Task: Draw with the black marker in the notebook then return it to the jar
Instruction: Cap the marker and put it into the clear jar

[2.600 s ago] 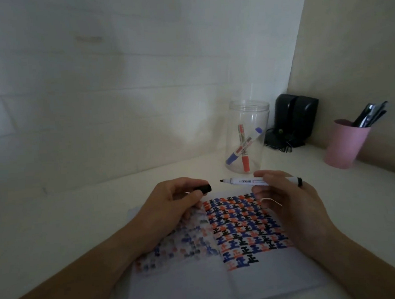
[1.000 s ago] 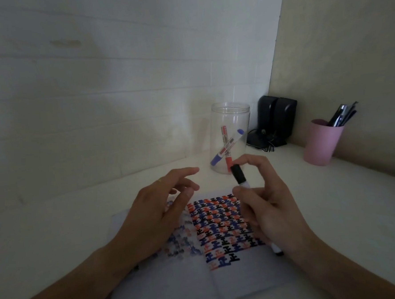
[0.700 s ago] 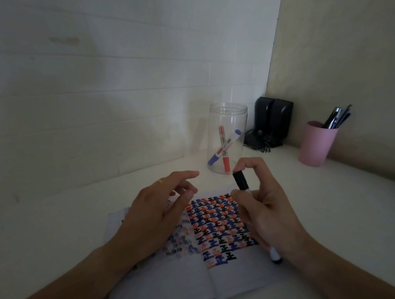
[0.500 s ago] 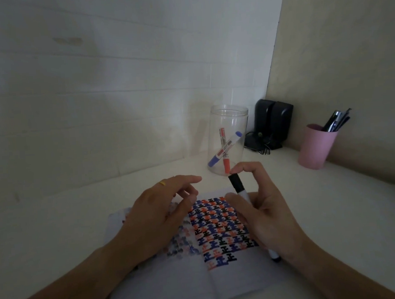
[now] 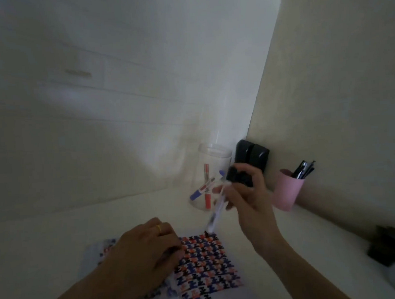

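R hand (image 5: 248, 199) grips marker (image 5: 217, 211), now lifted, tip just above notebook (image 5: 206, 264); L hand (image 5: 145, 252) now flat on page, grasping nothing. Drawing pending.

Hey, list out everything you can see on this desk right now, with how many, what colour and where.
Black marker: one, white barrel, tip down just above the notebook's top edge, in the right hand.
Notebook: one, open, page patterned red, blue and black, near edge of desk.
Jar: one, clear, open top, behind the notebook.
Markers in jar: two, one red, one blue, crossed.
Pink cup: one, right of jar, dark pens inside.
Black speakers: a pair, in the corner.
Dark object: one, far right, too blurred to identify.
Left hand: flat on the notebook, ring on one finger.
Right hand: holding the marker.
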Available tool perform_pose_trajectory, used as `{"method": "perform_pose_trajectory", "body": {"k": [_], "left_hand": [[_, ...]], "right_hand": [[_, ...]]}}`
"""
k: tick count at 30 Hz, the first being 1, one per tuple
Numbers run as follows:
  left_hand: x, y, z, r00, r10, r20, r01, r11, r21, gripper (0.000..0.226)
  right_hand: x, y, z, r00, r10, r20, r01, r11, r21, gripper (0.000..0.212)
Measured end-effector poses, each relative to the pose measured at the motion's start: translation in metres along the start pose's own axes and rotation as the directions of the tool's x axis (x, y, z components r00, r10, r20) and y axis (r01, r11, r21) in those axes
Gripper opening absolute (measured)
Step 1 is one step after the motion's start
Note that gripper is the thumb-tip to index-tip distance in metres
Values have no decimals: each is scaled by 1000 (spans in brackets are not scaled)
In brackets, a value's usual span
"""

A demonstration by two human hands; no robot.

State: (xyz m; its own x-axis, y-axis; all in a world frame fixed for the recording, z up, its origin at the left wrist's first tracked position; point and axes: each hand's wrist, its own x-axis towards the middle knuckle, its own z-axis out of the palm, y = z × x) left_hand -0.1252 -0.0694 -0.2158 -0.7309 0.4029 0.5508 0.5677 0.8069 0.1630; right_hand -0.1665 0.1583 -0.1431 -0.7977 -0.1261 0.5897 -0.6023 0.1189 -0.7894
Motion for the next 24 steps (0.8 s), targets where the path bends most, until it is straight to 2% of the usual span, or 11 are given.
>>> {"method": "perform_pose_trajectory", "body": {"k": [2, 5, 7, 10, 14, 19, 24], "left_hand": [[1, -1, 1, 1000, 7, -9, -7, 1000, 4, 30], [1, -2, 1, 1000, 16, -5, -16, 1000, 19, 30], [0, -1, 1, 1000, 18, -23, -17, 1000, 22, 29], [0, 0, 1, 999, 9, -32, -9, 1000, -1, 30], [-1, 0, 1, 1000, 14, -28, -15, 1000, -21, 31], [-2, 0, 1, 999, 17, -30, -18, 999, -32, 29], [-2, -1, 2, 1000, 13, -25, -14, 1000, -18, 30]], "right_hand": [[35, -22, -4, 986, -92, -136, 94, 996, 11, 35], [80, -47, -7, 924, -229, -307, 183, 968, -172, 34], [100, -51, -7, 903, -265, -339, 171, 944, -284, 31], [121, -37, -5, 938, -245, -246, 102, 872, -478, 30], [136, -7, 1, 980, -159, -118, 31, 711, -703, 26], [140, 9, 9, 989, -86, -123, -40, 638, -769, 10], [142, 16, 11, 991, -56, -124, -69, 576, -815, 20]]}}
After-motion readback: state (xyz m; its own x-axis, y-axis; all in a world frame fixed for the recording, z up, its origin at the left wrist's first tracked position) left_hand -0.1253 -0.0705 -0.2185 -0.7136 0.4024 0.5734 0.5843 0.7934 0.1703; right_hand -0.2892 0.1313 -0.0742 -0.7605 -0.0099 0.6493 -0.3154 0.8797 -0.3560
